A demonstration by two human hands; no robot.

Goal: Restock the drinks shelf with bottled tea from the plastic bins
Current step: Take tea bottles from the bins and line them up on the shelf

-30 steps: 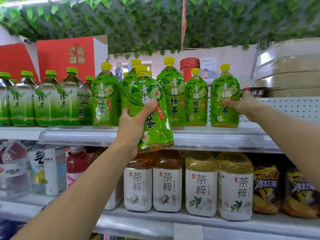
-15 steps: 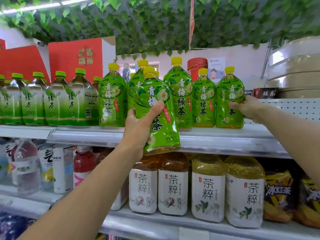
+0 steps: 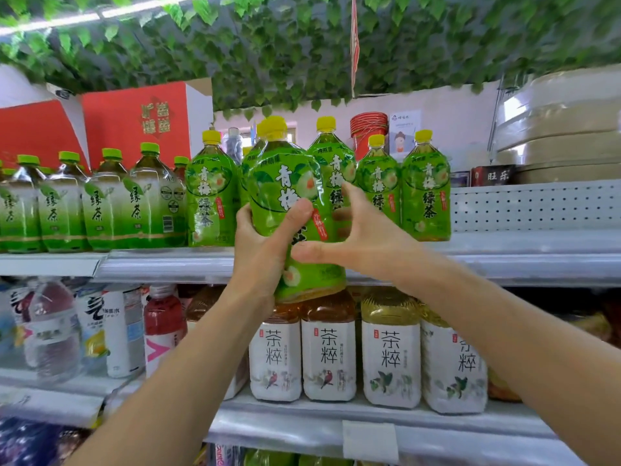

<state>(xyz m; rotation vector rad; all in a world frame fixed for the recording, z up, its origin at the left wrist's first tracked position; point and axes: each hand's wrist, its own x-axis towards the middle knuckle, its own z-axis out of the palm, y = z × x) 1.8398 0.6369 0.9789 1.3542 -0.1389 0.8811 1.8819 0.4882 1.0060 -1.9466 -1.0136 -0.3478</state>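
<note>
Glossy plastic-wrapped tea bottle [image 3: 295,210]; smooth, pale metal shelf [image 3: 504,264] edge

My left hand [image 3: 260,253] grips a yellow-capped green plum tea bottle [image 3: 289,196], tilted, in front of the upper shelf [image 3: 504,260]. My right hand [image 3: 363,240] touches the bottle's right side, thumb and fingers spread. Matching bottles stand behind it.

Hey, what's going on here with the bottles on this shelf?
A person is stocking a drinks shelf. The left hand grips a yellow-capped green plum tea bottle, tilted in front of the upper shelf's edge, not yet set down. The right hand reaches in at the bottle's right side, thumb under and fingers spread. More of the same bottles stand in a row behind.
</note>
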